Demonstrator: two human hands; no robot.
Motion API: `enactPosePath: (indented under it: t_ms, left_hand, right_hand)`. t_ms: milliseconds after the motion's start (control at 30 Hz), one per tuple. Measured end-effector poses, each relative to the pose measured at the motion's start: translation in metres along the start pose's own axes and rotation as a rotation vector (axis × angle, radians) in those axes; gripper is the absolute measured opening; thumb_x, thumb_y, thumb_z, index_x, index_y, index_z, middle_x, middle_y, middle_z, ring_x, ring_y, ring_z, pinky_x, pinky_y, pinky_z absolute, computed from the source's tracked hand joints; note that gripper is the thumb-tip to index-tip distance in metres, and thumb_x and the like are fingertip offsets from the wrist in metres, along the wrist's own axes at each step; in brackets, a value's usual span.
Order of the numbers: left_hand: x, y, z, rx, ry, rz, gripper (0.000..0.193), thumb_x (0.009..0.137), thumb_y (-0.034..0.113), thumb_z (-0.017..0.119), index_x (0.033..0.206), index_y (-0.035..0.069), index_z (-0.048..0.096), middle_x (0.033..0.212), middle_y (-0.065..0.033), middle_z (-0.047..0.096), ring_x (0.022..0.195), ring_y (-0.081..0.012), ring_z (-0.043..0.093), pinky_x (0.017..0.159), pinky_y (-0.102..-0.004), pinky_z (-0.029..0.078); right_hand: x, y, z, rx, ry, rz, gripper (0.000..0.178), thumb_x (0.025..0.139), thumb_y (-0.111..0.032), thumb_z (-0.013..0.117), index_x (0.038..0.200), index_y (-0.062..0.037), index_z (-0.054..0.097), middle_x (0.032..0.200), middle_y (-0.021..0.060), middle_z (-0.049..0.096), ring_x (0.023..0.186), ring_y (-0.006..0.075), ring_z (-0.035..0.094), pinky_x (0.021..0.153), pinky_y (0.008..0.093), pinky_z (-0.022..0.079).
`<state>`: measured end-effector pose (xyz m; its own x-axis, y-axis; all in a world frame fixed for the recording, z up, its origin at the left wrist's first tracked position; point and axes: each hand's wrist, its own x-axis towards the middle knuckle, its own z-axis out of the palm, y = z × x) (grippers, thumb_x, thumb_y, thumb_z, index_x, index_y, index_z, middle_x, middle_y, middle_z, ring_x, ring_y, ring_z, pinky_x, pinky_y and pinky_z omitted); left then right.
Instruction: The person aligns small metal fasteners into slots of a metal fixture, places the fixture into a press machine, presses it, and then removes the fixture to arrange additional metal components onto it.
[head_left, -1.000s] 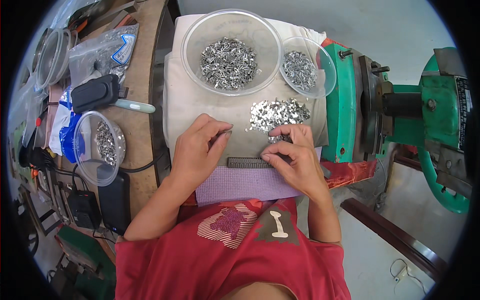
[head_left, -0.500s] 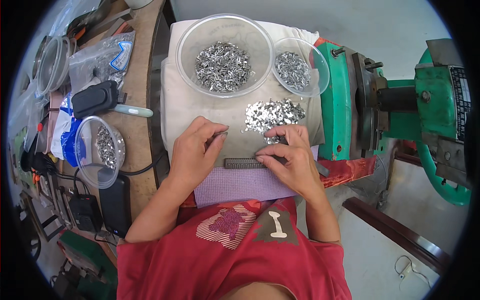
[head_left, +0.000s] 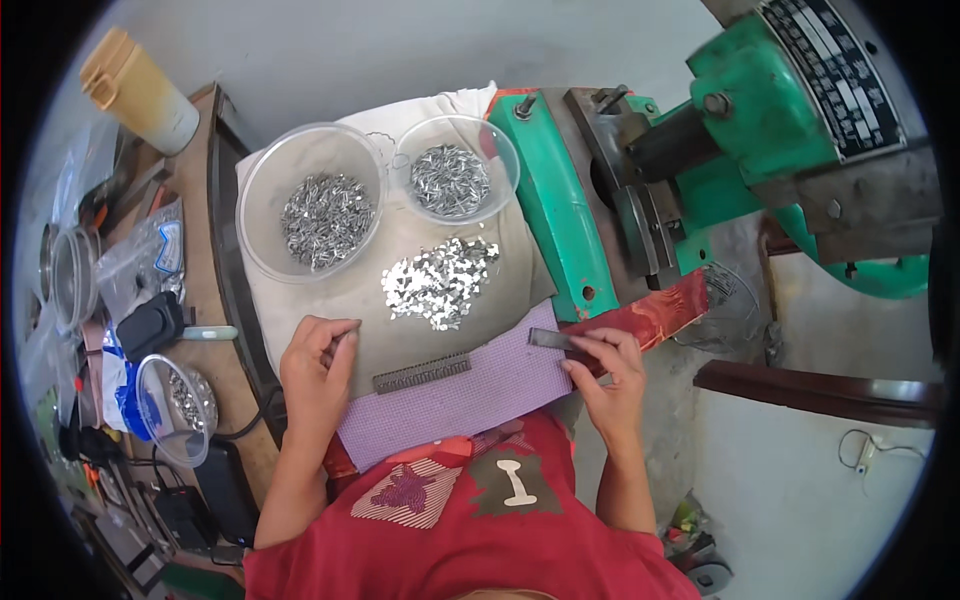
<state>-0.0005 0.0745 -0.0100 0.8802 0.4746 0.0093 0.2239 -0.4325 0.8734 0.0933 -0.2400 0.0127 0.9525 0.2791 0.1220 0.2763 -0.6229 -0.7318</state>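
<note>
My right hand [head_left: 612, 378] holds one end of a short flat dark metal bar [head_left: 547, 339] between thumb and fingers, over the right part of a purple woven mat [head_left: 500, 385]. A narrow dark metal block [head_left: 422, 373] with a row of slots lies at the mat's far edge, between my hands. To the left of this block is my left hand [head_left: 316, 368], its fingers curled and thumb close to the forefinger; anything pinched there is too small to make out. Beyond the block, a loose pile of small shiny metal pieces [head_left: 440, 283] lies on the beige cloth [head_left: 345, 310].
Two clear plastic tubs, a larger one [head_left: 250, 225] and a smaller one [head_left: 508, 165], hold small metal parts at the back. A green machine [head_left: 560, 215] stands to the right. The left bench [head_left: 237, 372] carries a lidded clear tub [head_left: 150, 400], bags and a phone-like black case [head_left: 150, 326].
My right hand has moved right, away from the slotted block, and now grips the flat bar. My left hand has drawn off leftward. The whole view has shifted and turned.
</note>
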Motion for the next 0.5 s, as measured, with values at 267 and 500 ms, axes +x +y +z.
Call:
enactPosePath:
  t_ms: [267, 500]
  left_hand:
    - [-0.009, 0.011, -0.001, 0.034, 0.006, -0.034, 0.008, 0.09, 0.003, 0.066, 0.095, -0.002, 0.068, 0.09, -0.0102, 0.063, 0.074, -0.0181, 0.064, 0.067, -0.0277, 0.051]
    - [-0.022, 0.026, -0.004, 0.018, -0.032, -0.056, 0.007, 0.091, 0.005, 0.065, 0.095, -0.001, 0.066, 0.089, -0.0106, 0.06, 0.074, -0.0206, 0.063, 0.066, -0.0301, 0.05]
  right_hand:
    - [0.015, 0.029, -0.021, -0.124, -0.153, -0.105, 0.037, 0.07, -0.003, 0.083, 0.106, -0.0018, 0.074, 0.1, 0.0119, 0.067, 0.094, 0.0258, 0.062, 0.081, 0.0337, 0.049]
    - [0.018, 0.039, -0.026, -0.063, -0.174, -0.011, 0.03, 0.075, 0.0, 0.08, 0.103, -0.0012, 0.074, 0.097, 0.0103, 0.064, 0.085, 0.0214, 0.063, 0.072, 0.0308, 0.051]
